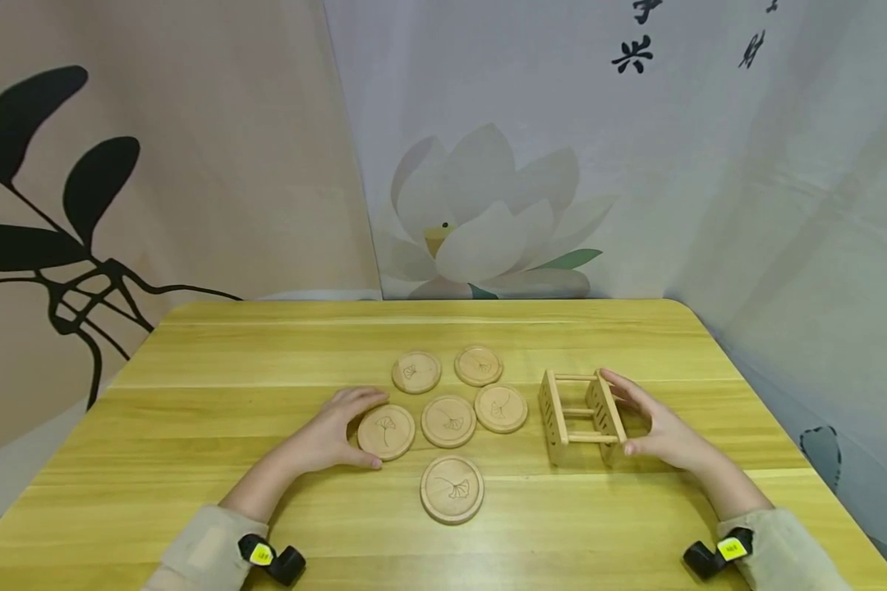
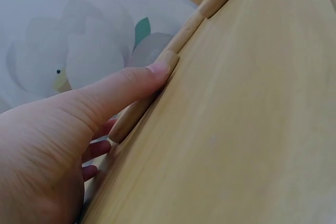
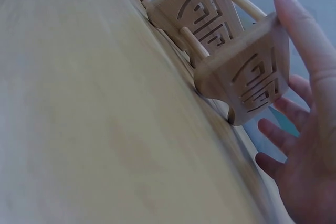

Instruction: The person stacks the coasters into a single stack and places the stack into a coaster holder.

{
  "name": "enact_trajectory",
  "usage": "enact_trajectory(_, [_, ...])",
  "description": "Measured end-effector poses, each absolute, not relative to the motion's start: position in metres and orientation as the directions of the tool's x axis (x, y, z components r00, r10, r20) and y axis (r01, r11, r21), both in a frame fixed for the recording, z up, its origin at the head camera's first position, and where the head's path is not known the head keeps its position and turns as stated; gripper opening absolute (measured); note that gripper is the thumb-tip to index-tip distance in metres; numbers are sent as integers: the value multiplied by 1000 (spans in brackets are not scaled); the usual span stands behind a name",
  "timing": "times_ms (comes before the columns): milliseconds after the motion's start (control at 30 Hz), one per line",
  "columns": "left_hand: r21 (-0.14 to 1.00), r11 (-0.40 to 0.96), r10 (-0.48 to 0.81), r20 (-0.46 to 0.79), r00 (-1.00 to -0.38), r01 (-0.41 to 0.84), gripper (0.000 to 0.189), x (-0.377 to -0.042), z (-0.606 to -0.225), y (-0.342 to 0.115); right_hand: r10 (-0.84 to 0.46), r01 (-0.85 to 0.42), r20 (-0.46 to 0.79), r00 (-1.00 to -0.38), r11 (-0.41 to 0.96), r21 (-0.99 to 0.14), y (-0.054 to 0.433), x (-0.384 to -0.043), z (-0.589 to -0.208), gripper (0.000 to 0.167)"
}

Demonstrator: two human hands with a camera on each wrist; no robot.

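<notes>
My left hand [image 1: 333, 435] grips a round wooden coaster [image 1: 387, 432] by its rim, thumb on the near edge and fingers at the far side. In the left wrist view the thumb [image 2: 149, 74] lies against the coaster's side [image 2: 131, 119]. Beside the right end panel of a wooden coaster rack [image 1: 599, 410] is my right hand [image 1: 661, 431], fingers spread around the panel's ends. From the right wrist, the thumb [image 3: 304, 30] extends past a corner of the slotted panel [image 3: 252, 72]; whether it presses there I cannot tell.
Several more coasters with engraved leaf designs lie flat between the hands, among them a near one [image 1: 452, 489], a middle one [image 1: 448, 421] and a far one [image 1: 479, 365]. A wooden table [image 1: 562, 525] carries everything. Behind it hangs a printed curtain [image 1: 266, 164].
</notes>
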State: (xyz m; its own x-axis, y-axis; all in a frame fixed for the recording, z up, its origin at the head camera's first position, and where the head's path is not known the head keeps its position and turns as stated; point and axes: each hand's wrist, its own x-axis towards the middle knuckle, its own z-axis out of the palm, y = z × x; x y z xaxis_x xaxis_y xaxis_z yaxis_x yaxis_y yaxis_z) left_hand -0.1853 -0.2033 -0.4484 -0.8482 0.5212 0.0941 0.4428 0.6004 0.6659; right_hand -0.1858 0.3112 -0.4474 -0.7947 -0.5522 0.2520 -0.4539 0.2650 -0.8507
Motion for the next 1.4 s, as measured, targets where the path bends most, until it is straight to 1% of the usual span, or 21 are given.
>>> enact_trajectory(167, [664,600,527,92,-845,446,94,-186,-449,-202,-557,-464,264,-787,254,-848,312,-187,-449,96])
enact_trajectory(467, [693,585,522,78,-850,422,86,-187,-449,-202,-574,-464,283,-769,195,-864,311,-188,-448,95])
enact_trajectory(1067, [732,531,544,92,-834,427,84,-187,-448,-202,-577,-454,278,-768,184,-872,313,-188,-450,95])
enact_trajectory(1400, [753,527,499,102,-861,394,84,-183,-444,-199,-574,-454,276,-771,191,-871,313,-188,-452,95])
